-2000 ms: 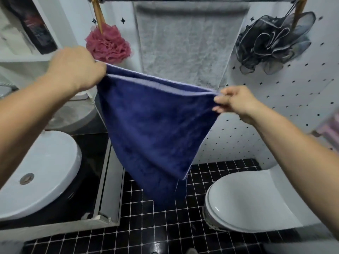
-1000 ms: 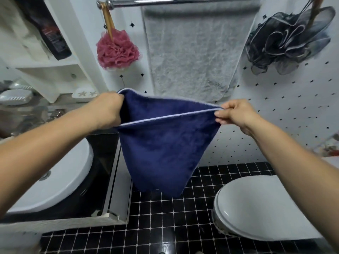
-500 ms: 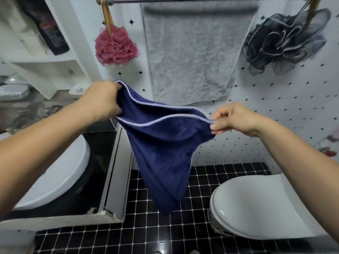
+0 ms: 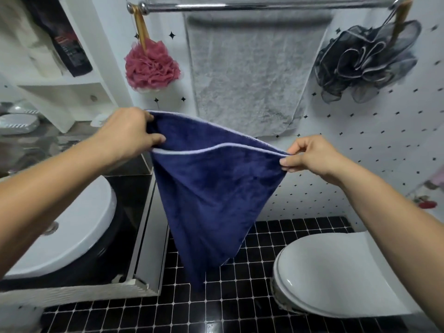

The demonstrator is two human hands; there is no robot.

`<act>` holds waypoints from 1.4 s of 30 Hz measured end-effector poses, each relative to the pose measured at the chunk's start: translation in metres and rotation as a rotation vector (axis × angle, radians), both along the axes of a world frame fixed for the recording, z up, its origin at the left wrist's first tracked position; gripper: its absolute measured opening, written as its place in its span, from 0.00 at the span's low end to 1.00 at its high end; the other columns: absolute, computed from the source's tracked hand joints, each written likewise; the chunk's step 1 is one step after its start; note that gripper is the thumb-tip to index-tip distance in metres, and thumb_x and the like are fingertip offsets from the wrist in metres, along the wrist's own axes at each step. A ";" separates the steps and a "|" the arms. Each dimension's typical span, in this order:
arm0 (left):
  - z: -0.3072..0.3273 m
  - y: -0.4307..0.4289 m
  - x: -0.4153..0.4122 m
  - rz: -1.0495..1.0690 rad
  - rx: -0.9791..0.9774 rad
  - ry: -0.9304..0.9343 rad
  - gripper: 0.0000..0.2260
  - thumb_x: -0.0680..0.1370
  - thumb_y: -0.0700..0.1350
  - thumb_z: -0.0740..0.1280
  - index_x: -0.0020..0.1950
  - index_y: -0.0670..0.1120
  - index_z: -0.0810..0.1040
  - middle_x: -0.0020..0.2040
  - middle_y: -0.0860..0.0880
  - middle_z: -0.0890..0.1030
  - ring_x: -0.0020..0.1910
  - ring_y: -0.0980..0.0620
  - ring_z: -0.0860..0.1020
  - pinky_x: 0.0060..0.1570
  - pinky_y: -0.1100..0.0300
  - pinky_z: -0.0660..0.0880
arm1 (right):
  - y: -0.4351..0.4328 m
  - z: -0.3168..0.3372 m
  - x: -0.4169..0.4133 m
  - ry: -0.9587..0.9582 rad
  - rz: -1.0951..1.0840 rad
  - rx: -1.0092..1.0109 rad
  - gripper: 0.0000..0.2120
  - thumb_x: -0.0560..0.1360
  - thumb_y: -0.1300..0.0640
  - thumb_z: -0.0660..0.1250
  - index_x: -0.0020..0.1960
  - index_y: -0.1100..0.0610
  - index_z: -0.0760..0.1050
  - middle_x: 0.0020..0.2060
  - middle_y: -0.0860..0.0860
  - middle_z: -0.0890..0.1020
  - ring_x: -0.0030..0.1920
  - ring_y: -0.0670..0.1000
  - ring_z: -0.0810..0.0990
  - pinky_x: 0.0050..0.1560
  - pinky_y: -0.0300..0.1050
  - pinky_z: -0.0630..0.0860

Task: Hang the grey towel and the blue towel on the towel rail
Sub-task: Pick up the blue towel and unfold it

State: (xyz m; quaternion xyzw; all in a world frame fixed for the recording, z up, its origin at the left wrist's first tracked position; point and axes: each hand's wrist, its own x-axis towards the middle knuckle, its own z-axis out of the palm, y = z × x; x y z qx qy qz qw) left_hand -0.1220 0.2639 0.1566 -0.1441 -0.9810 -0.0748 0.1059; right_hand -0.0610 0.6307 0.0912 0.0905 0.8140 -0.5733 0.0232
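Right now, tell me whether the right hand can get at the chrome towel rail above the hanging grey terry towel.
Probably yes: the right hand, pinching the dark blue towel, has open air up to the chrome towel rail, though the rail sits well above it.

Left hand (image 4: 127, 135) is now sitting mid-left of the frame, down from the upper left two seconds back. Right hand (image 4: 312, 157) is sitting slightly lower too, centre right. On the blue towel (image 4: 211, 193) the two pale-trimmed top edges, together back then, are now gaping apart at the left end. Near edge is pulling straighter than half a second ago, when it was sagging. Towel rail (image 4: 240, 6) is showing slightly lower at the top.
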 end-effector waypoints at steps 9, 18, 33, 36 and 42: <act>0.009 -0.028 0.003 -0.079 -0.129 -0.096 0.28 0.67 0.68 0.70 0.56 0.50 0.84 0.47 0.46 0.86 0.46 0.42 0.81 0.46 0.56 0.74 | 0.015 0.008 -0.023 0.045 -0.212 0.011 0.10 0.74 0.69 0.69 0.40 0.58 0.71 0.33 0.58 0.80 0.27 0.49 0.84 0.30 0.40 0.81; 0.010 -0.035 0.005 0.027 0.210 -0.004 0.05 0.72 0.46 0.75 0.41 0.45 0.87 0.27 0.54 0.78 0.29 0.58 0.73 0.37 0.59 0.67 | 0.011 0.026 -0.029 0.254 -0.184 0.133 0.11 0.75 0.66 0.69 0.40 0.54 0.71 0.30 0.51 0.76 0.29 0.49 0.83 0.42 0.57 0.80; -0.002 -0.038 -0.022 0.254 0.487 -0.004 0.10 0.70 0.47 0.77 0.42 0.41 0.85 0.32 0.42 0.80 0.30 0.52 0.73 0.38 0.55 0.73 | -0.004 0.044 -0.031 0.373 -0.186 0.083 0.10 0.74 0.66 0.69 0.39 0.54 0.72 0.23 0.47 0.78 0.25 0.46 0.81 0.32 0.42 0.80; 0.002 -0.038 -0.022 0.213 0.563 0.038 0.04 0.66 0.44 0.78 0.37 0.47 0.84 0.25 0.54 0.79 0.23 0.62 0.73 0.28 0.70 0.71 | -0.001 0.054 -0.033 0.409 -0.180 0.122 0.11 0.74 0.66 0.69 0.38 0.53 0.72 0.24 0.47 0.78 0.24 0.45 0.80 0.31 0.42 0.79; 0.014 -0.036 -0.022 0.136 0.718 0.068 0.17 0.65 0.34 0.77 0.36 0.55 0.74 0.37 0.45 0.80 0.31 0.54 0.76 0.37 0.59 0.78 | 0.013 0.060 -0.035 0.409 -0.172 0.228 0.10 0.75 0.65 0.68 0.39 0.52 0.77 0.29 0.51 0.78 0.24 0.43 0.79 0.32 0.39 0.80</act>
